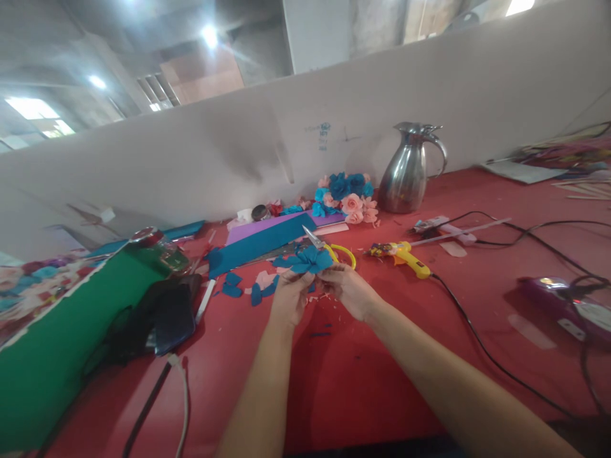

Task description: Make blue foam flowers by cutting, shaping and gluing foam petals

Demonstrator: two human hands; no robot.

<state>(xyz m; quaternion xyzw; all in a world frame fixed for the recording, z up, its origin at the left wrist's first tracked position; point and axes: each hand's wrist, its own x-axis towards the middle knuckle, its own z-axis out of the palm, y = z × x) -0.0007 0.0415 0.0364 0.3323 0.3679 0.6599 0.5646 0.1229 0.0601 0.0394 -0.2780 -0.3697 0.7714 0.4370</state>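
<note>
Between my two hands is a blue paper flower [312,259], held up over the red table. My left hand [292,294] pinches its lower left side with closed fingers. On the other side, my right hand [347,289] grips the flower's lower right edge, its fingers closed too. Just behind the flower lie scissors [344,252] with yellow handles, their blades pointing up and left. Cut blue paper petals [232,285] and a few pink pieces [264,278] are scattered to the left of my hands. A long blue paper strip [260,245] stretches behind them.
A yellow glue gun [411,259] lies to the right, its cord trailing forward. Finished paper flowers [351,198] and a metal jug [405,168] stand at the back. At left are a phone [175,320] and a green box [90,331]. A power strip [563,305] is far right.
</note>
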